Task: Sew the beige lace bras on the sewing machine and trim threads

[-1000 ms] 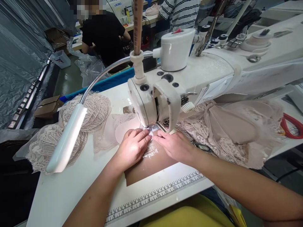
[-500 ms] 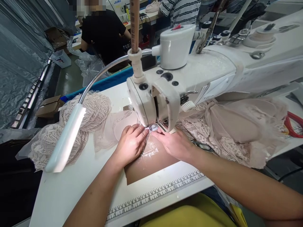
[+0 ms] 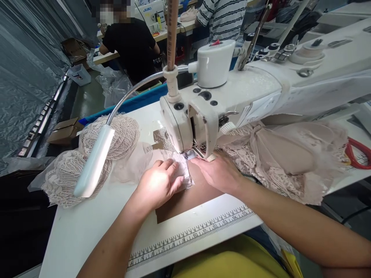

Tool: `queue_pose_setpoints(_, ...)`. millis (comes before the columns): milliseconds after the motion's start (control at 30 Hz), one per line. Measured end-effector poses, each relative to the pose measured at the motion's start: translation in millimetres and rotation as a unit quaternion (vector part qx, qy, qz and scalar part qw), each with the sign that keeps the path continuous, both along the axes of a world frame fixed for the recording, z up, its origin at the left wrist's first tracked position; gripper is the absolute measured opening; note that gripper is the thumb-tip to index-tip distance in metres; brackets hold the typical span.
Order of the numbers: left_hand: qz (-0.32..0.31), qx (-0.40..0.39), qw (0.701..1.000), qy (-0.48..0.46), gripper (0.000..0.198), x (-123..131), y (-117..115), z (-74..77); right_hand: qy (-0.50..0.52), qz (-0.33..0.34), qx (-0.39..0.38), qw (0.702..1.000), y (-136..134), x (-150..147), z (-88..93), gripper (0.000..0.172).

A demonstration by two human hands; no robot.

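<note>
My left hand (image 3: 158, 183) lies on a piece of sheer pale pink fabric (image 3: 183, 170), fingers flat and thumb spread. The fabric's edge reaches the needle area of a white sewing machine (image 3: 178, 127). Beside the presser foot (image 3: 189, 155) is my right hand (image 3: 217, 173), its thumb stretched toward the foot and its other fingers partly hidden behind the machine's guard. I see no fabric held in it. Both hands rest over a brown sheet (image 3: 185, 202) on the white table (image 3: 95, 235).
Stacked lace cups (image 3: 121, 133) lie left, below a gooseneck lamp (image 3: 97, 160). Lace bra pieces (image 3: 286, 150) spread right, near red-handled scissors (image 3: 358, 152). A printed ruler (image 3: 191, 235) runs along the front edge. A person in black (image 3: 131, 46) sits beyond.
My left hand has shifted slightly left and its thumb has spread. The fabric beneath it has turned, showing more of its sheer edge beside the foot. My right hand stays near the foot.
</note>
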State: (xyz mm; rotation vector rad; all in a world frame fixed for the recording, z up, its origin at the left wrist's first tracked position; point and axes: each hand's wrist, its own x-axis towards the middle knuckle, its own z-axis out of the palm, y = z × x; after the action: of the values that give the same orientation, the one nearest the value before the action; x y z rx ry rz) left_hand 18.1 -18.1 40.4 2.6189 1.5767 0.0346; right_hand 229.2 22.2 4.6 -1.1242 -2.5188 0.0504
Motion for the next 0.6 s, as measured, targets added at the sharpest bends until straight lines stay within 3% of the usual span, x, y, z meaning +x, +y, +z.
queue_pose_setpoints(133,-0.002,-0.031,0.999,-0.026,0.034,4.3,-5.9,3.6,0.0,0.0,0.004,1.0,0.1,2.3,0.6,0.029)
queue_pose_setpoints(333,-0.034,0.013,0.997,-0.074,0.032,13.3,-3.5,-9.8,0.0,0.014,-0.005,1.0,-0.4,3.0,1.9,0.03)
queue_pose_setpoints(600,-0.05,0.024,0.996,-0.07,0.038,17.1,-4.2,-19.4,0.009,0.04,-0.036,0.998,-1.8,3.3,1.2,0.029)
